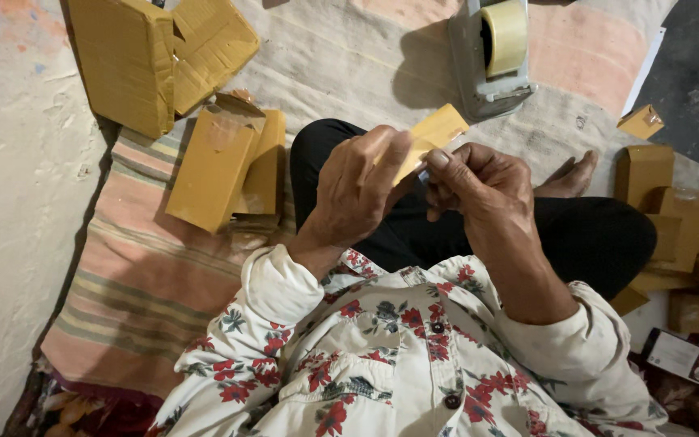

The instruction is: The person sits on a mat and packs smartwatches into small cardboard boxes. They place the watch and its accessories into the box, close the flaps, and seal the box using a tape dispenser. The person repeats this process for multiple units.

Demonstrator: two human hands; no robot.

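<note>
A striped mat covers the floor under the seated person, running from 12 down to 8 o'clock. Biggest item is the large cardboard box up at 11 o'clock, flap open. Just below it, at around 10, two smaller closed boxes lean together. A grey tape dispenser with a pale roll sits at 12 to 1 o'clock. Over at 3 o'clock there's a loose pile of small flat boxes. Dead centre, both hands are on a small yellow-brown carton, held above the lap: the left hand curls round its lower end, the right hand pinches its edge with fingers closed.
</note>
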